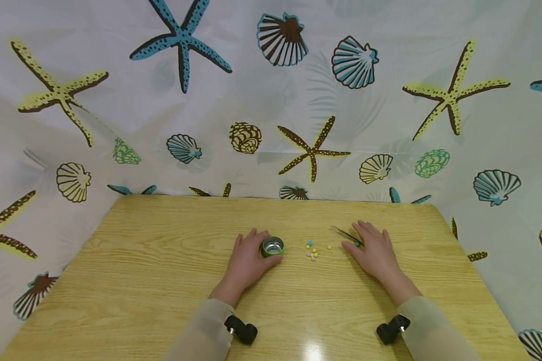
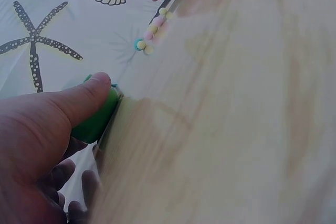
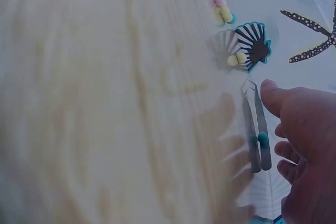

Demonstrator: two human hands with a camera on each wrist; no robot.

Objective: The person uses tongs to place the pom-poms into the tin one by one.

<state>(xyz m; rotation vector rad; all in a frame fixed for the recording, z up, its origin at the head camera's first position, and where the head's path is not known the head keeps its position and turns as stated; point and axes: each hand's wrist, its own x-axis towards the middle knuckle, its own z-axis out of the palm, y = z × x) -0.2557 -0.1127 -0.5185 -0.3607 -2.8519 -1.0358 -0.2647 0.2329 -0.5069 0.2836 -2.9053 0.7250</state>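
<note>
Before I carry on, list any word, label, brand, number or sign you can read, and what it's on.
None: no text can be read in any view.
Green container, tweezers: no lettering visible.
Backdrop: printed shells and starfish only.
Black wrist devices: too small to tell.

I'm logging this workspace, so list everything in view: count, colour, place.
Wooden table: 1, yellowish brown, foreground.
Seashell-print cloth: 1, mostly white, behind the table.
Small balls: about eight, yellow, pink and blue, mid-table.
Tweezers: 1, grey, right of the small balls.
Separate ball: 1, teal, by the tweezers.
Round tin: 1, green outside, silvery inside, left of the small balls.
Wrist cameras: 2, black, one per wrist.
Sleeves: 2, beige, forearms.
Left hand: 1, bare, gripping the tin.
Right hand: 1, bare, at the tweezers.
</note>
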